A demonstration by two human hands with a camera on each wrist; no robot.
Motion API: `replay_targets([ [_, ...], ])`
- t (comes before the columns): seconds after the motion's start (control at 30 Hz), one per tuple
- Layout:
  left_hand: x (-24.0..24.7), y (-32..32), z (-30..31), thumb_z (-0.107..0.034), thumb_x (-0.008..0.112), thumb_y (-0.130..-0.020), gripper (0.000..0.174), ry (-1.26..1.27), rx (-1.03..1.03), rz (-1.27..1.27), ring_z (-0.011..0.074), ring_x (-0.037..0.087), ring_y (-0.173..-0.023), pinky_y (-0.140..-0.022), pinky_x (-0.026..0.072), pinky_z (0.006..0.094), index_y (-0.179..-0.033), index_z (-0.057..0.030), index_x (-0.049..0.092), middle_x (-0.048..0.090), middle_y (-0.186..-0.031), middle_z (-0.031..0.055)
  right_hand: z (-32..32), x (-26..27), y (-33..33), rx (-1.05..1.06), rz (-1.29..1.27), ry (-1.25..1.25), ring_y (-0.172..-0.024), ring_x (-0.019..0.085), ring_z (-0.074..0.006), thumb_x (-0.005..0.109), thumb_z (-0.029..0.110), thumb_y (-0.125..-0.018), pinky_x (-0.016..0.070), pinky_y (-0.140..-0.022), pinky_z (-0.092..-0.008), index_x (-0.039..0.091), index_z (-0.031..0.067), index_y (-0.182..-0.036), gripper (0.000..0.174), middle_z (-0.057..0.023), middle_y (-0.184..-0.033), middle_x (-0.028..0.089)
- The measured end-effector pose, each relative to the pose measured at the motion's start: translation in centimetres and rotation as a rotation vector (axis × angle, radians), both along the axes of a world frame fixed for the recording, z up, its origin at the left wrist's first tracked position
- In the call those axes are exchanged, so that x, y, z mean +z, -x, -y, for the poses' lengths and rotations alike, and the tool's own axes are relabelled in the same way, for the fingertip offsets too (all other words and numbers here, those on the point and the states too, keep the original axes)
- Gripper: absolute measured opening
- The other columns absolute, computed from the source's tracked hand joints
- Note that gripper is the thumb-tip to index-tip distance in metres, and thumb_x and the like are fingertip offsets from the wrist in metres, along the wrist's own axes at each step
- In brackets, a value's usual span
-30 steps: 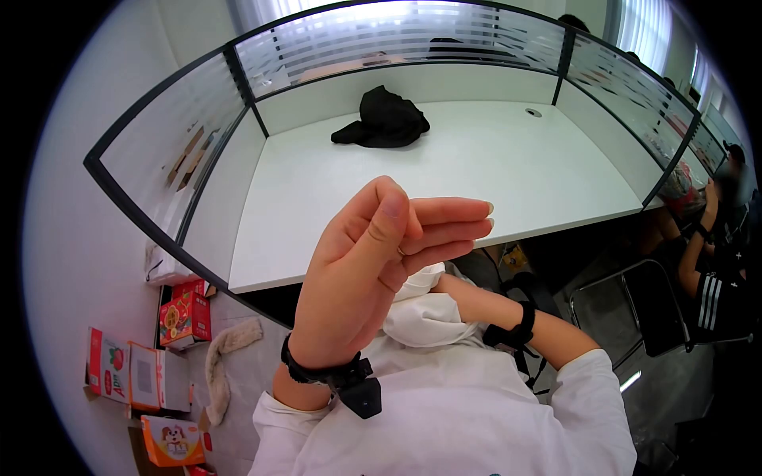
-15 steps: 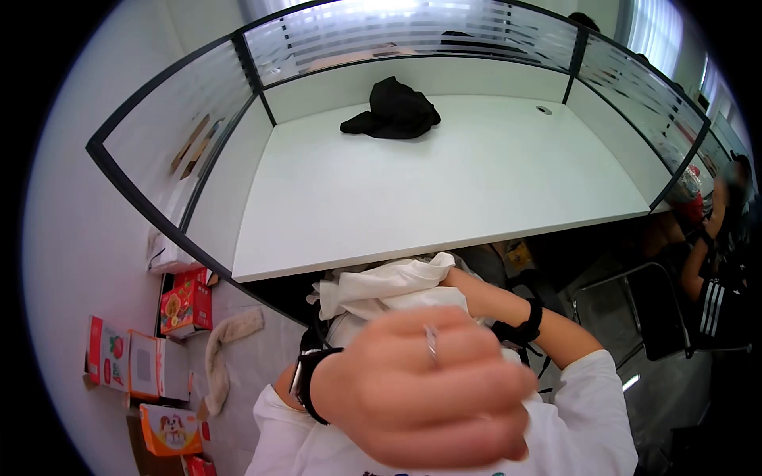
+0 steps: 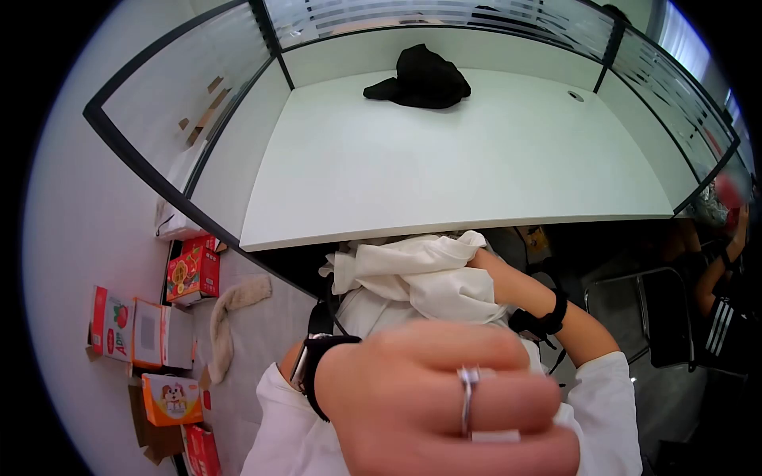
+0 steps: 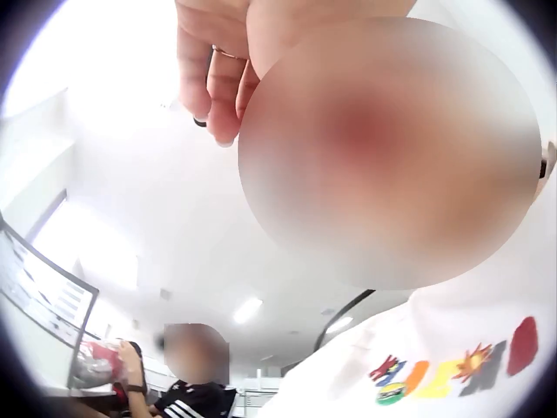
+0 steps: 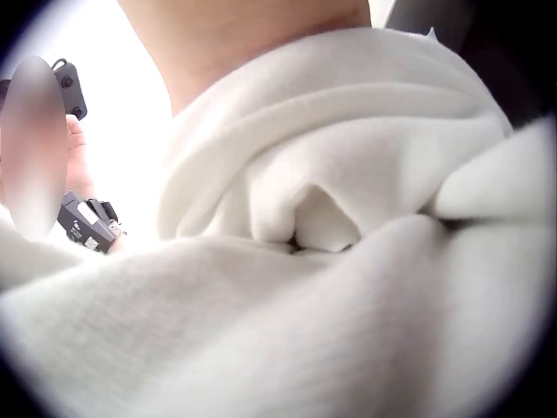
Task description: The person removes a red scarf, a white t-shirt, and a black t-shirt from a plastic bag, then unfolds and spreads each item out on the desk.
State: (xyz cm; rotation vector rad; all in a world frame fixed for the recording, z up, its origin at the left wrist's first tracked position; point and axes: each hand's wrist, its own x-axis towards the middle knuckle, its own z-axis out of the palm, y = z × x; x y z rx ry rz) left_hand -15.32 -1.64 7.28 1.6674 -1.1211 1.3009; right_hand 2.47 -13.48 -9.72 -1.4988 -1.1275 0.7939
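Observation:
My left hand [image 3: 452, 397] is raised close to the head camera, its back towards it, with a ring [image 3: 467, 401] on one finger. In the left wrist view its fingers [image 4: 228, 96] hang loosely bent beside a blurred round patch. The thumb side is hidden there, and nothing shows in the visible fingers. My right forearm [image 3: 524, 289] reaches into bunched white cloth [image 3: 421, 274] at my lap, which hides the right hand. In the right wrist view, folds of this white cloth [image 5: 331, 174] wrap around below the bare arm [image 5: 252, 52].
A white desk [image 3: 460, 166] with partition panels stands ahead, a black cloth bundle [image 3: 429, 79] at its back. Printed cartons [image 3: 171, 401] and a beige fluffy strip [image 3: 226, 325] lie on the floor at left. A folding chair [image 3: 643, 317] and another person [image 3: 718, 309] are at right.
My left hand has come down and back towards the camera, from upright with straight fingers to loosely bent ones. The head view has tilted down. The right arm stays at the white cloth.

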Motion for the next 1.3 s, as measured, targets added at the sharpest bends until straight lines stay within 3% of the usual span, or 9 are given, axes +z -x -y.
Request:
replay_targets([
  [0.07, 0.9, -0.7, -1.6, -0.043, 0.064, -0.099, 0.041, -0.142, 0.14, -0.183, 0.017, 0.053, -0.055, -0.052, 0.0401, 0.028, -0.078, -0.0076, 0.06, 0.062, -0.069, 0.0051, 0.0, 0.5, -0.2, 0.041, 0.046, 0.083, -0.124, 0.061, -0.0225, 0.078, 0.022, -0.085, 0.047, -0.106, -0.0363, 0.061, 0.0029, -0.135, 0.056, -0.0119, -0.134, 0.065],
  [0.27, 1.5, -2.9, -9.9, -0.059, 0.039, -0.105, 0.059, 0.148, 0.527, -0.081, 0.0098, 0.032, -0.049, -0.051, 0.0273, 0.027, -0.067, -0.014, 0.038, 0.044, -0.058, -0.0003, 0.1, -0.5, -0.5, 0.02, 0.056, 0.028, -0.125, 0.061, -0.0237, 0.076, 0.022, -0.087, 0.0464, -0.107, -0.0361, 0.061, 0.0028, -0.135, 0.054, -0.012, -0.135, 0.065],
  [0.43, 2.6, -1.3, -13.4, -0.043, 0.041, -0.111, 0.047, 0.502, 0.643, -0.015, 0.0124, 0.033, -0.063, -0.064, 0.0301, 0.0275, -0.075, -0.0137, 0.033, 0.036, -0.068, 0.0007, 0.1, -0.8, -0.6, 0.046, 0.068, 0.053, -0.126, 0.06, -0.0255, 0.073, 0.022, -0.09, 0.0453, -0.108, -0.0356, 0.061, 0.0012, -0.135, 0.051, -0.0132, -0.137, 0.064],
  [0.63, 2.7, -1.7, -15.5, -0.048, 0.044, -0.109, 0.052, 0.768, 0.718, 0.049, 0.0116, 0.032, -0.063, -0.063, 0.0287, 0.0283, -0.073, -0.0118, 0.039, 0.039, -0.067, 0.0001, 0.1, -1.0, -0.8, 0.047, 0.091, 0.067, -0.125, 0.06, -0.0274, 0.071, 0.023, -0.092, 0.0461, -0.106, -0.0359, 0.062, -0.0002, -0.132, 0.047, -0.0149, -0.134, 0.065],
  [0.73, 1.6, -0.3, -17.3, -0.053, 0.044, -0.108, 0.06, 0.632, 1.117, -0.042, 0.0109, 0.027, -0.06, -0.062, 0.0219, 0.0283, -0.064, -0.0129, 0.033, 0.034, -0.063, -0.0025, 0.1, -1.4, -0.9, 0.053, 0.14, 0.027, -0.126, 0.059, -0.0285, 0.071, 0.024, -0.092, 0.0451, -0.107, -0.0362, 0.063, 0.0, -0.131, 0.046, -0.0151, -0.135, 0.064],
  [1.0, 2.1, -0.2, -17.7, -0.046, 0.043, -0.111, 0.049, 0.754, 0.881, 0.008, 0.0128, 0.039, -0.07, -0.069, 0.0346, 0.0273, -0.076, -0.0113, 0.04, 0.041, -0.073, 0.0008, 0.2, -1.7, -0.8, 0.025, 0.103, 0.028, -0.125, 0.06, -0.0286, 0.071, 0.024, -0.092, 0.0456, -0.107, -0.0363, 0.064, 0.0001, -0.129, 0.045, -0.0152, -0.134, 0.065],
  [1.1, 2.2, -0.6, -17.3, -0.03, 0.054, -0.108, 0.026, 0.757, 0.786, 0.014, 0.0129, 0.047, -0.076, -0.08, 0.044, 0.0255, -0.102, -0.0056, 0.058, 0.05, -0.078, 0.0028, 0.1, -1.9, -0.9, 0.022, 0.113, 0.015, -0.124, 0.06, -0.0277, 0.071, 0.024, -0.092, 0.0461, -0.106, -0.0358, 0.064, -0.0002, -0.128, 0.044, -0.0149, -0.133, 0.065],
  [1.17, 1.8, -0.2, -18.2, -0.024, 0.059, -0.106, 0.023, 0.743, 0.749, 0.01, 0.0105, 0.046, -0.072, -0.079, 0.0444, 0.0238, -0.115, -0.0028, 0.059, 0.05, -0.074, 0.0019, 0.1, -1.8, -0.8, 0.021, 0.114, -0.003, -0.123, 0.061, -0.0272, 0.071, 0.023, -0.092, 0.0464, -0.105, -0.0355, 0.064, -0.0004, -0.128, 0.043, -0.0147, -0.132, 0.065],
  [1.3, 1.8, 0.4, -18.1, -0.022, 0.06, -0.106, 0.025, 0.753, 0.766, 0.01, 0.0085, 0.04, -0.066, -0.072, 0.0419, 0.0206, -0.12, -0.0018, 0.059, 0.044, -0.067, -0.0014, 0.0, -1.5, -0.6, 0.001, 0.066, 0.006, -0.121, 0.062, -0.0257, 0.071, 0.023, -0.092, 0.0472, -0.104, -0.0345, 0.064, -0.0007, -0.128, 0.044, -0.0142, -0.131, 0.066],
])
